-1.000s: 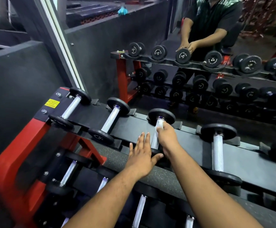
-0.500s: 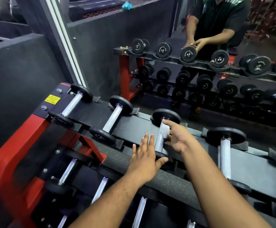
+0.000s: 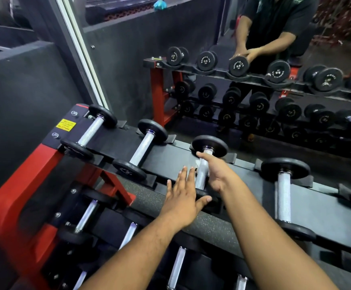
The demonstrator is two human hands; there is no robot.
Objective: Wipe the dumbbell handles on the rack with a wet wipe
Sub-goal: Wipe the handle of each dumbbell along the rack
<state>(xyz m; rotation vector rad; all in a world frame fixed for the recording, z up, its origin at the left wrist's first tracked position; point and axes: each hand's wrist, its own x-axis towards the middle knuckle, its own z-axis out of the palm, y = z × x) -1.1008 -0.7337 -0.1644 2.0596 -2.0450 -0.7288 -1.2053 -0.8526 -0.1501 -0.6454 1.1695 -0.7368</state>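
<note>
Handle (image 3: pixel 201 174) lies between hands: right hand (image 3: pixel 216 172) grips it with wipe (image 3: pixel 197 163); left hand (image 3: pixel 180 197) spread flat beside.

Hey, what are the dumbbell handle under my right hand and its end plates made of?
The handle looks like bare metal, probably chromed steel: silvery, shiny, with a fine knurled texture. The far end plate looks like matte black rubber or coated metal; the dull, even surface leaves it open. The right hand wraps the handle.
</note>
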